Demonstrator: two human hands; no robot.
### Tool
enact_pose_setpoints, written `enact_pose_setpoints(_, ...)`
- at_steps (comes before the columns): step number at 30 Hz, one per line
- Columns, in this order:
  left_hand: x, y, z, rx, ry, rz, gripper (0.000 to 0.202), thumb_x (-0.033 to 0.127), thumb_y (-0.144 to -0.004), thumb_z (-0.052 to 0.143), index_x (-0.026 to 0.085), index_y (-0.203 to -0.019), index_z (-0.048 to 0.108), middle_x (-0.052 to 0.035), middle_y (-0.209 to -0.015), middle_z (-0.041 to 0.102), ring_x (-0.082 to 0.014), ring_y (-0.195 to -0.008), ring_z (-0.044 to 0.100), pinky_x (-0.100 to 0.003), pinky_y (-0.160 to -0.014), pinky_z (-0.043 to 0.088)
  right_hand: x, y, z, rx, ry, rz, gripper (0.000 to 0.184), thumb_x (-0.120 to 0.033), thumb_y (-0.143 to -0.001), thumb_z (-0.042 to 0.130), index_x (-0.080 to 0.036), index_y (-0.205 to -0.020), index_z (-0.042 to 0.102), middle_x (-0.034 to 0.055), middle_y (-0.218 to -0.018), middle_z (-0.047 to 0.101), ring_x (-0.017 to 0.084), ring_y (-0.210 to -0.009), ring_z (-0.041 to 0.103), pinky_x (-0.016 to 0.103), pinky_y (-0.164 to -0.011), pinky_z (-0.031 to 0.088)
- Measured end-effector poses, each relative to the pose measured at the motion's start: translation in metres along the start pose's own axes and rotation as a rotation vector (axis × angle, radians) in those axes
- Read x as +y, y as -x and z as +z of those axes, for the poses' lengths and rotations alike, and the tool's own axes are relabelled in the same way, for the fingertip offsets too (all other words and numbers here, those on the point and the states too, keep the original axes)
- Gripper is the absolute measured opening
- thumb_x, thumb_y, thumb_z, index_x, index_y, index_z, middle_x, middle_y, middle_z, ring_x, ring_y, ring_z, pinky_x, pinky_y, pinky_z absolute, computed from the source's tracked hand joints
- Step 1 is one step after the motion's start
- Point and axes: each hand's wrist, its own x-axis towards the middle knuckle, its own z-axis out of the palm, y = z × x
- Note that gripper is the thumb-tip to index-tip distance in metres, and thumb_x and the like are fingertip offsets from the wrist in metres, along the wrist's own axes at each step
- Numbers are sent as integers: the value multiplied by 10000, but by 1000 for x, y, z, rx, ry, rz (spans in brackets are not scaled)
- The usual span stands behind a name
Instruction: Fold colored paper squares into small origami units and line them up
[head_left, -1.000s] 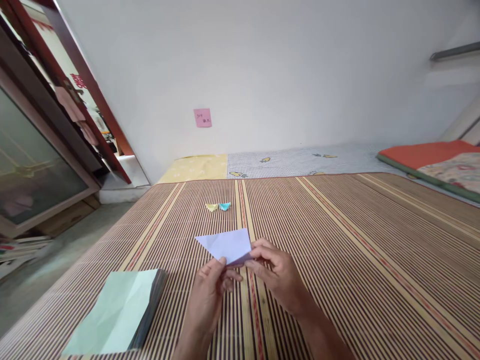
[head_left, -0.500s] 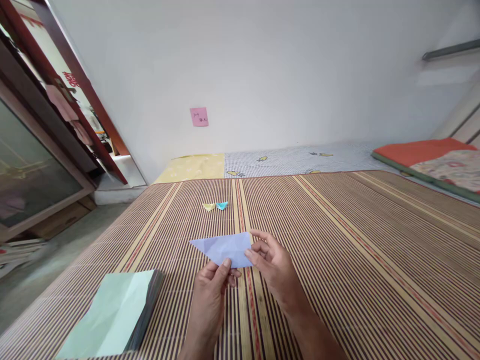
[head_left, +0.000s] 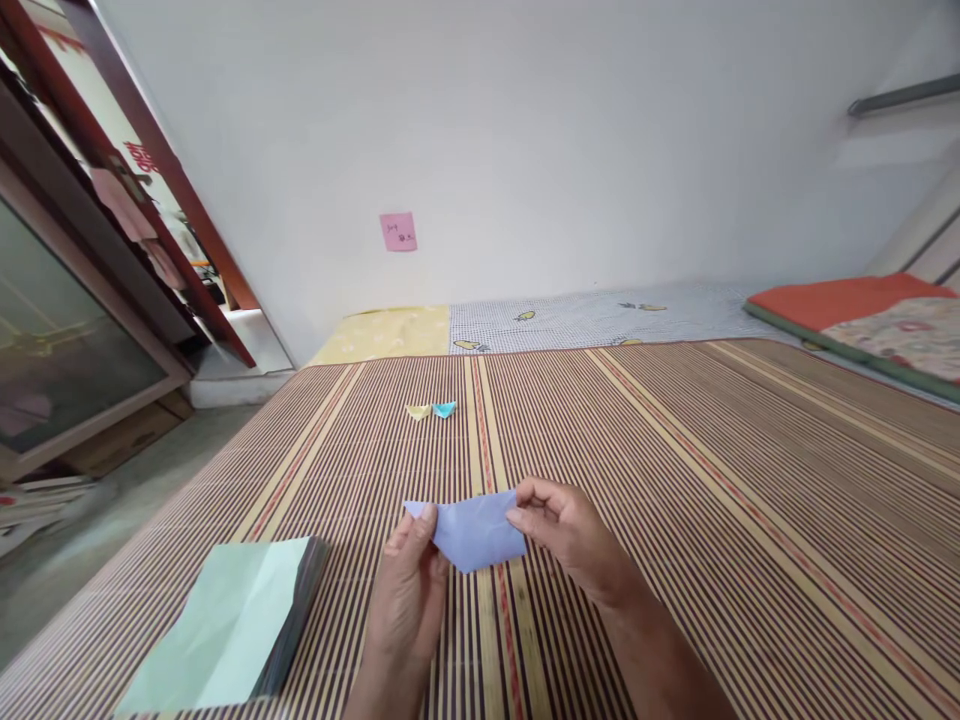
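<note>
A folded sheet of purple paper [head_left: 480, 532] is held up between my two hands, just above the striped mat. My left hand [head_left: 409, 560] pinches its pointed left end, thumb on the near face. At the upper right corner, the thumb and forefinger of my right hand [head_left: 566, 530] grip the paper. Its lower edge hangs free. Beyond it on the mat sit a small yellow folded paper boat [head_left: 418, 411] and a small blue folded paper boat [head_left: 444, 410], side by side.
A stack of paper with a pale green top sheet [head_left: 225, 620] lies at the left on the bamboo mat [head_left: 675, 520]. Past the mat's far edge are patterned cloth [head_left: 570, 320] and a wall with a pink note [head_left: 398, 232]. Folded bedding [head_left: 862, 310] lies at the far right.
The purple paper has come lower and nearer and tilted. My left hand has shifted from its bottom edge to its left point; my right hand now pinches the upper right corner.
</note>
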Motion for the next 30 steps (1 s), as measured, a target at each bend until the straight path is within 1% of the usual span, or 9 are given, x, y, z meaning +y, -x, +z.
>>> enact_pose_setpoints(3,-2,3,1,-73,3,-21,264,315,-703,907,151,-811,730,-12,-772,691,-131,-709,629,-215,-611,510,-1,1,-1,-48,-30,0,107,-276,-861,678,-189,-803,652,-29,-714,568,127,-662,520,259,-634,423)
enact_pose_setpoints(7,-9,8,4,-209,46,-171,232,265,-773,854,152,-950,755,-76,-998,738,-185,-911,661,-257,-742,524,-4,2,-2,-114,-32,-55,62,-233,-882,655,-187,-872,695,1,-813,637,156,-777,590,284,-738,464)
enact_pose_setpoints(10,-12,8,4,-264,119,-278,217,308,-854,779,168,-1018,748,-116,-1169,718,-234,-1085,638,-336,-878,519,-4,2,-5,-99,3,-93,69,-202,-896,631,-193,-880,698,2,-830,639,164,-806,596,293,-770,464)
enact_pose_setpoints(14,-11,5,-1,-315,178,-273,129,299,-873,753,173,-901,755,-129,-1246,693,-280,-1250,571,-417,-1021,463,-4,1,-9,-35,27,-107,81,-213,-913,616,-193,-862,676,4,-813,630,169,-790,581,302,-758,459)
enact_pose_setpoints(18,-10,6,-5,-355,116,-207,30,197,-833,759,174,-850,754,-103,-1199,695,-274,-1250,565,-426,-1051,446,-2,0,-11,39,66,-88,68,-213,-892,625,-188,-842,663,-3,-772,619,161,-736,551,288,-702,437)
enact_pose_setpoints(21,-11,9,-7,-355,84,-143,180,128,-764,785,202,-928,770,-67,-1086,707,-259,-1191,588,-433,-1042,457,1,-3,-12,124,37,-87,60,-226,-873,626,-189,-835,654,-14,-752,608,153,-719,548,277,-688,430)
enact_pose_setpoints(23,-12,9,-6,-311,60,-120,201,154,-772,799,218,-961,775,-55,-1046,712,-244,-1153,601,-418,-1019,471,2,-4,-12,153,26,-84,67,-236,-871,623,-188,-836,654,-20,-741,600,148,-705,547,271,-673,427)
enact_pose_setpoints(27,-10,8,-1,-265,-10,-123,148,276,-816,802,182,-929,786,-85,-1053,727,-232,-1081,626,-352,-943,498,1,-4,-12,90,90,-81,68,-213,-877,616,-185,-842,667,-18,-742,605,146,-703,554,268,-661,430)
enact_pose_setpoints(30,-8,7,2,-246,-19,-198,151,276,-800,820,156,-884,783,-90,-1026,726,-213,-1003,643,-318,-876,515,-2,-1,-11,13,134,-116,97,-187,-901,594,-187,-876,688,0,-798,645,157,-766,596,281,-715,463)
